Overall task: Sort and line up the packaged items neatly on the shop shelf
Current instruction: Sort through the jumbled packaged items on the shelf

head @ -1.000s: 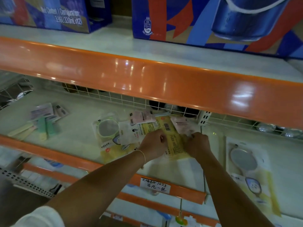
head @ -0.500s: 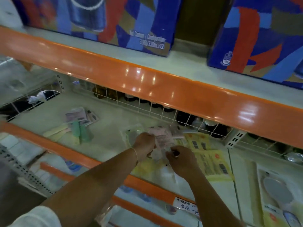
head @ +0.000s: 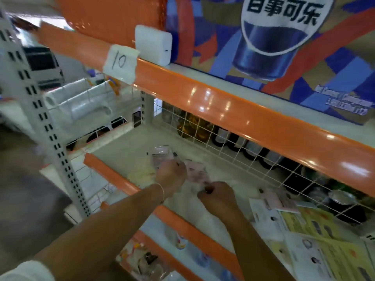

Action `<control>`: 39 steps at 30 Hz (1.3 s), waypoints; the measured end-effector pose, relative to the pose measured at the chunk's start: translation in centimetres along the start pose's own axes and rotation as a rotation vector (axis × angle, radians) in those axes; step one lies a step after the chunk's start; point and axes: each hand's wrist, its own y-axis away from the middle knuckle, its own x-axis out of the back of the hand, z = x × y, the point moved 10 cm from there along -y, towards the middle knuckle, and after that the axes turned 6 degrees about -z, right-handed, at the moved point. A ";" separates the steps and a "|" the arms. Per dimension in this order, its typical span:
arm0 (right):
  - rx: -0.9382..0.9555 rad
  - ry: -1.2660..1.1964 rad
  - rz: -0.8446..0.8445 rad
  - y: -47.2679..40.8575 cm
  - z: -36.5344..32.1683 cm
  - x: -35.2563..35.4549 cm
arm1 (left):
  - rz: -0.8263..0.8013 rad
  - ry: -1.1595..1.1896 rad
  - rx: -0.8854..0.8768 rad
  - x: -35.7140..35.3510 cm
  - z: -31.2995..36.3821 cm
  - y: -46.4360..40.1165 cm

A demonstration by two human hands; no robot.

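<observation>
Both my hands reach into the middle shelf (head: pixel 125 151), near its left end. My left hand (head: pixel 171 177) grips a small pink packet (head: pixel 197 172) that lies low over the shelf floor. My right hand (head: pixel 216 196) pinches the near end of the same packet, fingers curled. Just behind my left hand lies another pink packet in clear wrap (head: pixel 161 156). To the right, yellow and white carded packets (head: pixel 310 224) lie flat in a loose overlapping spread, with a pink packet (head: pixel 278 199) at their back edge.
An orange shelf lip (head: pixel 223 104) overhangs the work area, with a paper tag marked 10 (head: pixel 120 62). A white wire grid (head: pixel 233 142) backs the shelf, dark jars behind it. A cola carton (head: pixel 284 47) stands above. A perforated upright (head: pixel 46 126) bounds the left side.
My view and both hands have swung left along the shelf, away from the yellow packets. The hands carried the pink packet toward the shelf's left end.
</observation>
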 end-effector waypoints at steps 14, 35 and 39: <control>0.128 0.066 0.030 -3.7 -10.9 -5.6 | 0.095 0.176 0.004 9.9 -5.9 -3.1; -0.160 0.096 0.338 1.8 7.0 6.2 | -0.333 0.105 -0.249 -7.4 5.3 1.2; -0.240 0.082 0.292 3.0 11.8 8.2 | -0.386 0.113 -0.200 -11.0 6.6 2.6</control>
